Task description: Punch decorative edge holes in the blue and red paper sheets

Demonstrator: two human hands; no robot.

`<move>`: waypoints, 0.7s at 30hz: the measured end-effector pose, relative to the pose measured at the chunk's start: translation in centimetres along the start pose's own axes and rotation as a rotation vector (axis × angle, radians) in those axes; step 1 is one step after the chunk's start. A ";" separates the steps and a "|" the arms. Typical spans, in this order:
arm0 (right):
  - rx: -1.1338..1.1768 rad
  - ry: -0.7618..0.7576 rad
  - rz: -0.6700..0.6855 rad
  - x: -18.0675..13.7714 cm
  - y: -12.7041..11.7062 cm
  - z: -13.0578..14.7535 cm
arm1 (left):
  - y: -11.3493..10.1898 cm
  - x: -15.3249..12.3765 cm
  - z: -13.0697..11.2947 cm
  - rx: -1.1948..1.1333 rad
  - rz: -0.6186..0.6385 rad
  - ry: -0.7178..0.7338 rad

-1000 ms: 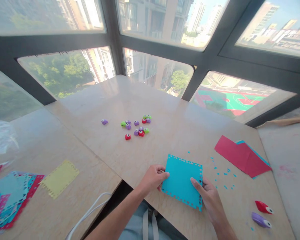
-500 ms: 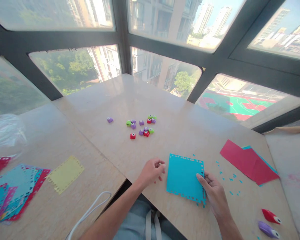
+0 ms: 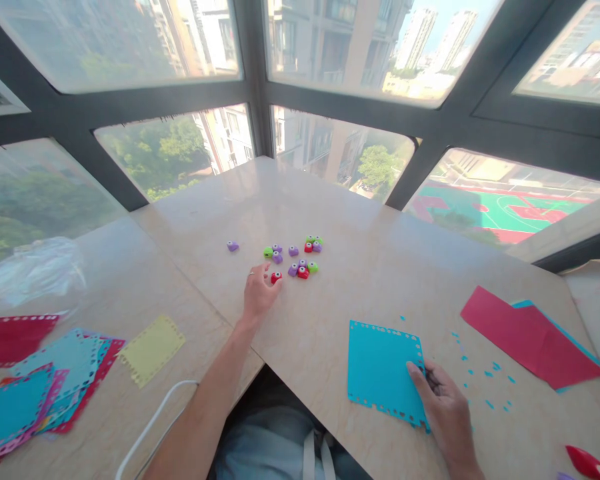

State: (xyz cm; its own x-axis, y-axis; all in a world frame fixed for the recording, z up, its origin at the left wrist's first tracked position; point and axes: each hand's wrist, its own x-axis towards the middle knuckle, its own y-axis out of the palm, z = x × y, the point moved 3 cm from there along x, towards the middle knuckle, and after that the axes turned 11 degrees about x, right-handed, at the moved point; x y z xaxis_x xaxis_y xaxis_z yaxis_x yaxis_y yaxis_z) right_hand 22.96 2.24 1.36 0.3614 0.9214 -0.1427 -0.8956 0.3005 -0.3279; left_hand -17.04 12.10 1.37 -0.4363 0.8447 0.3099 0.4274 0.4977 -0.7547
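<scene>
My left hand (image 3: pixel 258 292) is stretched forward over the table, fingertips at a small red punch (image 3: pixel 276 277) on the near edge of a cluster of small purple, green and red punches (image 3: pixel 300 257). Its fingers are curled around that punch, touching it. My right hand (image 3: pixel 443 403) rests on the lower right corner of a blue paper square (image 3: pixel 380 370) with punched holes along its edges, thumb on top, holding it flat on the table.
A lone purple punch (image 3: pixel 233 246) lies left of the cluster. Red and blue sheets (image 3: pixel 525 333) and blue paper bits (image 3: pixel 485 377) lie at right; a red punch (image 3: pixel 587 462) at the bottom right. Punched sheets (image 3: pixel 40 373), a yellow sheet (image 3: pixel 151 340) and a plastic bag (image 3: pixel 30 270) are on the left table.
My left hand let go of the blue square and reached forward to the red punch by the cluster. My right hand stays on the square. The view shifted left.
</scene>
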 end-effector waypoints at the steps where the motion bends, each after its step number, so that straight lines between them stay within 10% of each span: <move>1: -0.015 -0.008 -0.001 0.0 0.0 0.0 | 0.2 0.1 0.0 0.013 0.033 0.026; 14: -0.070 -0.109 0.007 -0.1 0.0 -0.3 | -0.4 -0.2 -0.3 -0.212 0.230 -0.030; 21: -0.009 -0.103 0.021 0.0 0.2 -0.4 | -0.4 -4.4 -5.2 -0.552 0.588 0.061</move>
State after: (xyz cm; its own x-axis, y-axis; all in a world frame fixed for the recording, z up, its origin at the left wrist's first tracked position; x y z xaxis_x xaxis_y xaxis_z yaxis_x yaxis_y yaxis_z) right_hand 22.88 2.22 0.90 0.3138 0.9480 -0.0528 -0.9001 0.2794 -0.3342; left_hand -11.18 9.24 3.36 0.0186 0.9998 -0.0054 0.9099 -0.0191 -0.4144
